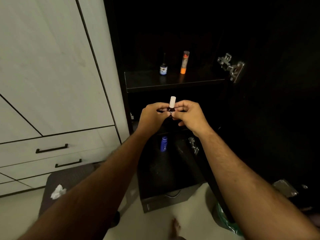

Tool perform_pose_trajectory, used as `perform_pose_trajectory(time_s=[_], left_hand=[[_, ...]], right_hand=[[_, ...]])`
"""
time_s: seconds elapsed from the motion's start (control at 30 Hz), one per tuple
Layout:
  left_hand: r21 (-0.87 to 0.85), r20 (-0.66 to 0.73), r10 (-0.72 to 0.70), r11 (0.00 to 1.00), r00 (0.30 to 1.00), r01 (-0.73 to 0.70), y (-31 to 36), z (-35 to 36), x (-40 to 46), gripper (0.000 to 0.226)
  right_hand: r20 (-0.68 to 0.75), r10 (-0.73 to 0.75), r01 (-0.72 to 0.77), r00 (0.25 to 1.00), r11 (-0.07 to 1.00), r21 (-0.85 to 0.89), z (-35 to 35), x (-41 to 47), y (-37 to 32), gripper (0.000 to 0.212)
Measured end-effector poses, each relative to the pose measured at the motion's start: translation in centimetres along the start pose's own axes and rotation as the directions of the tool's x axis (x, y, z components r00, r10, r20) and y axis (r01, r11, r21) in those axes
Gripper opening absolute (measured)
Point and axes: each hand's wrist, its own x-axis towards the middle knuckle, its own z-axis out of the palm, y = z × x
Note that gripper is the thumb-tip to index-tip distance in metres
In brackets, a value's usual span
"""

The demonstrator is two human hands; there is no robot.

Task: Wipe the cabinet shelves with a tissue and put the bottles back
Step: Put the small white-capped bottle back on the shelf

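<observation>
A small dark bottle with a tall white cap [172,105] is held upright in front of the open dark cabinet. My left hand [152,115] and my right hand [187,115] both pinch its body from either side. On the upper shelf [199,82] stand a small blue-labelled bottle [163,67] and an orange tube [184,62]. A blue bottle [163,144] stands lower down inside the cabinet. A crumpled white tissue [58,191] lies on a dark mat [72,177] on the floor at the left.
White wardrobe doors and drawers with black handles [51,148] fill the left. The open cabinet door [277,101] with metal hinges [231,66] stands at the right. A dark drawer [166,198] sits pulled out at the bottom. A green bag [226,222] lies at the lower right.
</observation>
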Motion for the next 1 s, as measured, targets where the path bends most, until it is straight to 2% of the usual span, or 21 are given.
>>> perform_pose_trajectory(time_s=[0.3, 0.53, 0.67, 0.8, 1.0], left_hand=[[0.065, -0.05, -0.175, 0.982, 0.983, 0.178, -4.7, 4.4, 3.3, 0.035], [0.068, -0.104, -0.224, 0.97, 0.969, 0.232, -8.0, 6.3, 4.6, 0.033], [-0.082, -0.108, -0.315, 0.948, 0.943, 0.307, -9.4, 6.5, 6.0, 0.036], [-0.253, -0.058, -0.422, 0.883, 0.905, 0.395, -10.5, 7.2, 7.3, 0.025], [-0.307, 0.005, -0.456, 0.846, 0.89, 0.436, -11.3, 7.9, 8.5, 0.032]], right_hand=[[0.092, 0.05, -0.046, 0.994, 0.998, -0.044, 0.0, 5.9, 6.0, 0.019], [0.142, 0.087, -0.08, 0.986, 0.995, -0.054, 1.0, 8.5, 9.0, 0.026], [0.117, 0.11, -0.104, 0.987, 0.993, -0.057, 1.3, 9.9, 10.0, 0.025], [0.065, 0.127, -0.122, 0.99, 0.989, -0.078, 1.6, 11.1, 11.0, 0.027], [0.002, 0.093, -0.091, 0.996, 0.979, -0.183, 2.0, 12.8, 12.2, 0.029]])
